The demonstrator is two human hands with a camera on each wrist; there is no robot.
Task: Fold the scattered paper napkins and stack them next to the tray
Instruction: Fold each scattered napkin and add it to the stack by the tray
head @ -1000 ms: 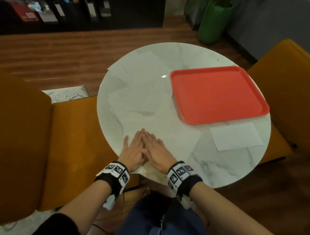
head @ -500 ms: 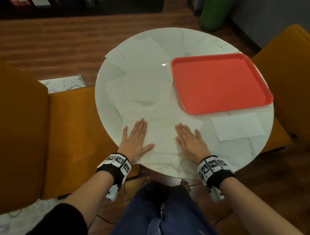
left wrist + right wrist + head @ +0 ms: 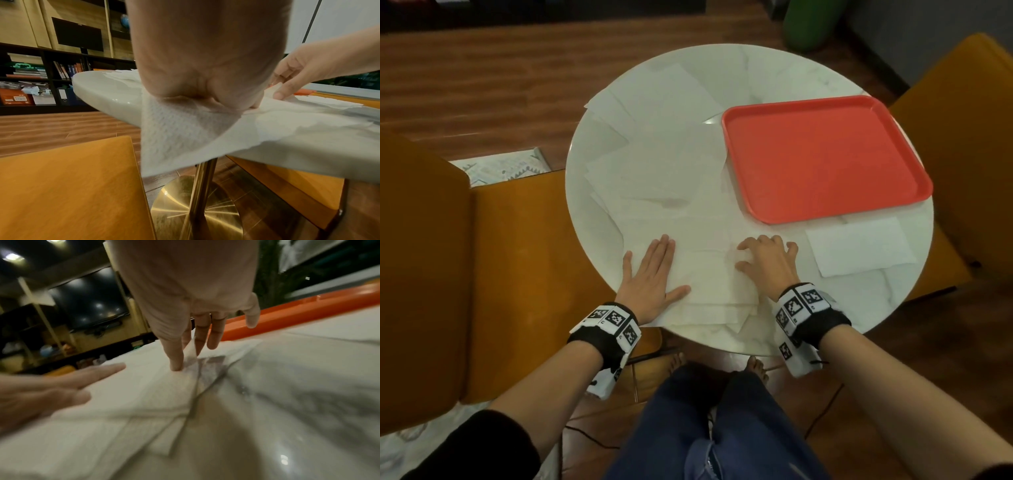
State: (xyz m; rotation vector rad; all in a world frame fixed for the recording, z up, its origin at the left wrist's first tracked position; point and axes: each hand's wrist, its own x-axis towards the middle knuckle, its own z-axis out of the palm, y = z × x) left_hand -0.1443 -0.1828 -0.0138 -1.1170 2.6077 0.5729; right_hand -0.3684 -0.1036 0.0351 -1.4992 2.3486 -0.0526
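A white paper napkin point(image 3: 709, 274) lies at the near edge of the round marble table point(image 3: 791, 75), one corner hanging over the rim point(image 3: 174, 138). My left hand point(image 3: 654, 274) presses flat on its left part, fingers straight. My right hand point(image 3: 763, 263) is at its right edge; thumb and index finger pinch a raised flap point(image 3: 191, 350). A folded napkin point(image 3: 859, 250) lies just in front of the red tray point(image 3: 822, 157). Several unfolded napkins point(image 3: 661, 171) overlap on the table's left half.
Orange chairs stand close on the left point(image 3: 500, 274) and right point(image 3: 969, 137) of the table. A green pot point(image 3: 811, 24) is on the floor beyond. The table rests on a gold pedestal point(image 3: 197, 194). My legs are under the near edge.
My hands, touching at the napkin's middle a second ago, have slid apart to its sides. The right hand's fingers have gone from flat to curled, pinching the right edge.
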